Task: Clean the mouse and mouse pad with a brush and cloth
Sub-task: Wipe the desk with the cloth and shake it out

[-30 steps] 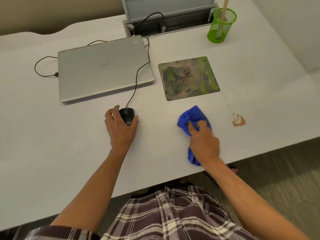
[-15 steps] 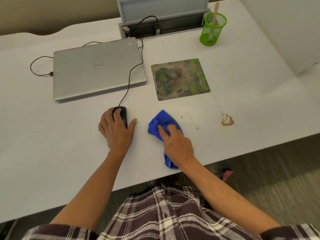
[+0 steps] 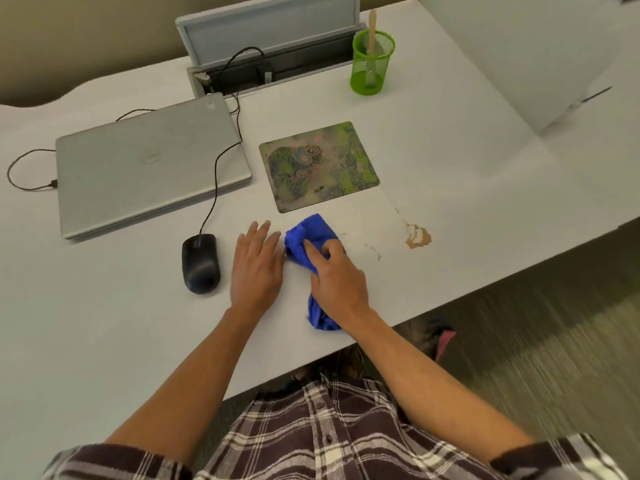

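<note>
The black wired computer mouse (image 3: pixel 201 263) lies on the white desk (image 3: pixel 104 323), just left of the left hand (image 3: pixel 256 268) and apart from it. Its long axis runs away from the person, with its cable leading up past the closed silver laptop (image 3: pixel 149 164) to the desk's cable tray. The left hand is seen flat on the desk with fingers straight and spread, holding nothing; it is the nearer hand to the mouse. To its right, the crumpled blue cloth (image 3: pixel 308 244) is gripped under the curled fingers of the right hand (image 3: pixel 337 277), with a tail of cloth trailing toward the desk's near edge. The fingertips of the left hand come just beside the cloth's left edge; whether they touch cannot be told.

The green patterned square mouse pad (image 3: pixel 318 166) lies beyond the cloth, near it but not touching. A brown smear and crumbs (image 3: pixel 417 235) are seen to the right of the cloth. A wooden-handled brush (image 3: pixel 372 29) stands in the green mesh cup (image 3: pixel 370 64) at the far side.

Compared with half a second ago, the left hand has been taken off the mouse and brought right toward the cloth, while the right hand and cloth have been drawn left. A wipe of the mouse is judged likely next, calling for a leftward reach.
</note>
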Demonstrator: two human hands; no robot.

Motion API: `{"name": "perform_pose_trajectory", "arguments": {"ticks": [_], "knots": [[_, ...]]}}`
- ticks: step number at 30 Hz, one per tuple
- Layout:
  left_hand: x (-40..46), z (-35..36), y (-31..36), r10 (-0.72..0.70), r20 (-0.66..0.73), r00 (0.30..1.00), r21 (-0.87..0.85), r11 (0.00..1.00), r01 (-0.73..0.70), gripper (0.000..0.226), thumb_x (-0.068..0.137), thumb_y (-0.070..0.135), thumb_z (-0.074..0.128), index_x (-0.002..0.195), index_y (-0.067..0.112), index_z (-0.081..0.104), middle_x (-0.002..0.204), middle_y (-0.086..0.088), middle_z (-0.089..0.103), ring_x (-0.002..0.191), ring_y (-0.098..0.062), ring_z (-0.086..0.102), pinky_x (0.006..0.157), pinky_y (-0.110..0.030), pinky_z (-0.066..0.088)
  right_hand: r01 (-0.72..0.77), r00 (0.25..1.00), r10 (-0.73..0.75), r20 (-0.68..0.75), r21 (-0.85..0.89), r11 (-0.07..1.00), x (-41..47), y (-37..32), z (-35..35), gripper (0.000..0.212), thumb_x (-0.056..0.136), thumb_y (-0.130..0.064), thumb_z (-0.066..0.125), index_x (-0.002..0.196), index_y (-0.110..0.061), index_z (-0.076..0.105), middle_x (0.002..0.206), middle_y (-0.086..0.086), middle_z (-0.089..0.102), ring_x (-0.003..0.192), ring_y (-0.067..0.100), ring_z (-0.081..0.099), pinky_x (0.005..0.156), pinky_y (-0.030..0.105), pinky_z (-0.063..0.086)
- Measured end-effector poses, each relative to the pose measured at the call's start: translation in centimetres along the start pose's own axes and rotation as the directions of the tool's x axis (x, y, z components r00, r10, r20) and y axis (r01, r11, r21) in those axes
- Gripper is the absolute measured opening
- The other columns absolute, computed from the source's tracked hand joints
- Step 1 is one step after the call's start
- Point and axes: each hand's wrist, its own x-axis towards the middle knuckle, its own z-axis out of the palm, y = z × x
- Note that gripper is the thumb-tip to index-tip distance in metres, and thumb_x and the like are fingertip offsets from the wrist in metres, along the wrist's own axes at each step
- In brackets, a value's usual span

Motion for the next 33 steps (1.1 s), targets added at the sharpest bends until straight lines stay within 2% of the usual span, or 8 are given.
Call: {"name": "perform_pose_trajectory", "arguments": {"ticks": [4, 7, 11, 15, 18, 23, 27, 33], "knots": [[1.5, 0.9, -0.1, 0.000, 0.081, 0.997, -0.006, 1.000, 0.001, 0.046, 0.105, 0.028, 0.034, 0.147, 0.011, 0.037, 0.158, -0.007, 0.026, 0.149, -0.021, 0.012, 0.121, -0.036, 0.002, -0.165, 0.986, 0.163, -0.035, -0.047, 0.985, -0.3, 3.6, -0.6, 0.055, 0.095, -0.016, 0.051, 0.147, -0.024, 0.036, 0.120, 0.007, 0.043, 0.085, 0.022, 0.054, 0.054, 0.033, 0.046], [2.7, 1.4, -0.2, 0.010, 0.109, 0.994, -0.011, 1.000, -0.009, 0.048, 0.105, 0.031, 0.031, 0.149, 0.012, 0.032, 0.160, -0.005, 0.021, 0.149, -0.018, 0.008, 0.119, -0.029, -0.004, -0.294, 0.949, 0.295, -0.114, 0.024, 0.956, -0.5, 6.3, -1.8, 0.056, 0.093, -0.012, 0.054, 0.146, -0.022, 0.040, 0.122, 0.008, 0.044, 0.079, 0.021, 0.054, 0.055, 0.033, 0.045], [5.0, 2.2, 0.1, 0.082, 0.146, 0.986, -0.015, 0.997, -0.081, 0.049, 0.105, 0.033, 0.031, 0.150, 0.012, 0.032, 0.160, -0.005, 0.022, 0.149, -0.018, 0.009, 0.120, -0.033, 0.000, -0.237, 0.945, 0.277, -0.174, 0.217, 0.947, 1.2, 5.8, -2.6, 0.054, 0.091, -0.006, 0.055, 0.143, -0.015, 0.043, 0.118, 0.011, 0.046, 0.074, 0.026, 0.056, 0.060, 0.039, 0.051], [7.4, 2.8, 1.0, 0.126, 0.107, 0.986, -0.076, 0.990, -0.119, 0.047, 0.104, 0.031, 0.036, 0.146, 0.009, 0.039, 0.156, -0.008, 0.031, 0.147, -0.021, 0.017, 0.119, -0.030, 0.002, -0.202, 0.940, 0.298, -0.168, 0.430, 0.880, 4.8, 3.0, -2.1, 0.047, 0.095, -0.008, 0.050, 0.141, -0.011, 0.040, 0.124, 0.013, 0.044, 0.082, 0.034, 0.059, 0.066, 0.044, 0.050], [9.1, 3.1, 1.6, 0.156, 0.105, 0.982, -0.109, 0.983, -0.145, 0.049, 0.103, 0.034, 0.034, 0.145, 0.009, 0.041, 0.154, -0.008, 0.035, 0.146, -0.022, 0.021, 0.119, -0.034, 0.008, -0.239, 0.937, 0.317, -0.149, 0.387, 0.891, 6.5, 3.1, -1.7, 0.044, 0.096, -0.010, 0.048, 0.139, -0.012, 0.039, 0.126, 0.013, 0.043, 0.080, 0.037, 0.059, 0.065, 0.043, 0.049], [9.3, 3.7, 1.2, 0.211, 0.145, 0.967, -0.123, 0.973, -0.194, 0.049, 0.102, 0.033, 0.038, 0.145, 0.010, 0.041, 0.153, -0.007, 0.037, 0.145, -0.023, 0.025, 0.118, -0.035, 0.009, -0.302, 0.941, 0.318, -0.112, 0.142, 0.943, 8.2, 5.0, -2.1, 0.047, 0.088, -0.003, 0.050, 0.132, -0.017, 0.044, 0.117, 0.012, 0.044, 0.067, 0.034, 0.053, 0.056, 0.040, 0.044], [9.6, 4.0, 1.1, 0.220, 0.143, 0.965, -0.111, 0.972, -0.206, 0.047, 0.102, 0.030, 0.041, 0.142, 0.007, 0.046, 0.151, -0.010, 0.040, 0.144, -0.025, 0.027, 0.119, -0.038, 0.012, -0.398, 0.895, 0.416, -0.163, 0.129, 0.908, 8.3, 6.4, -2.4, 0.048, 0.089, -0.002, 0.048, 0.135, -0.014, 0.044, 0.117, 0.014, 0.045, 0.063, 0.028, 0.042, 0.054, 0.038, 0.038], [9.6, 3.9, 1.3, 0.223, 0.136, 0.965, -0.096, 0.973, -0.211, 0.046, 0.101, 0.028, 0.042, 0.139, 0.004, 0.049, 0.149, -0.012, 0.042, 0.142, -0.029, 0.031, 0.119, -0.043, 0.016, -0.532, 0.794, 0.555, -0.247, 0.158, 0.832, 5.8, 8.9, -2.8, 0.046, 0.092, -0.002, 0.045, 0.136, -0.016, 0.041, 0.120, 0.012, 0.045, 0.071, 0.026, 0.046, 0.056, 0.034, 0.038]]}}
